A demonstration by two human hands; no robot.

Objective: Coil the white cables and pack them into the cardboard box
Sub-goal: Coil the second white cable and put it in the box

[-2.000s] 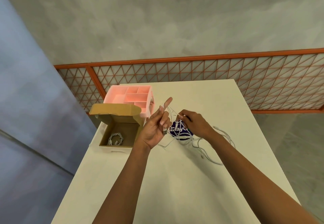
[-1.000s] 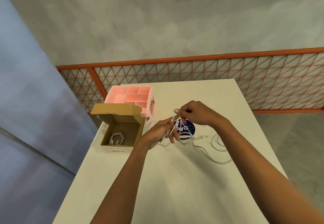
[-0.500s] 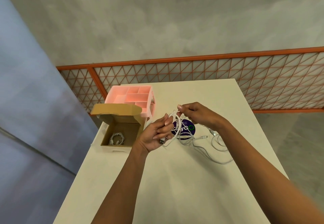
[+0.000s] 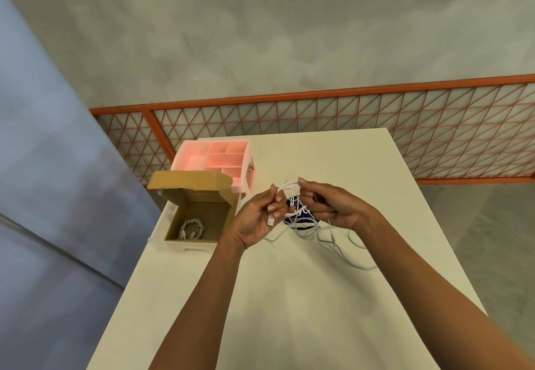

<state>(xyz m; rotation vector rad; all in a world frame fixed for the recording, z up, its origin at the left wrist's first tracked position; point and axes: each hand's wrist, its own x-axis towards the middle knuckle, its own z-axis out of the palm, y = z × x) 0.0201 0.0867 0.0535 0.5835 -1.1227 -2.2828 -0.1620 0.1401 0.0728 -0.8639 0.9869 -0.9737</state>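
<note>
Gripping a small bundle of loops of the white cable (image 4: 287,186) in the left hand (image 4: 254,219), fingers curled round the turns, with a white end piece, seemingly a plug, poking out below them. Pinching the same cable just beside it with the right hand (image 4: 333,207), fingertips closed on the top of the loop, both hands raised a little above the table (image 4: 289,311). Trailing the uncoiled remainder from the right hand down onto the tabletop in slack curves, out to the right.

Beneath the hands, partly hidden: a dark purple disc (image 4: 301,220) with pale lettering, too blurred to read. To the left, near the table edge: the cardboard box (image 4: 188,239), lid flap up, with 1 coiled cable (image 4: 191,229) already lying inside. Behind the box: a pink organiser (image 4: 214,157) with open compartments; cannot tell whether touching.

Likely very light, thin and limp, yet springy enough to want to uncoil. Smooth jacket, so probably slippery. Best held across all the turns at 1 spot, pinched flat, never by a single strand. Best to feed the loose length in from close to the coil, not from the plug, and to avoid sharp kinks at the connector. For the box, worth keeping the pinch until low inside, or likely to spring open.
</note>
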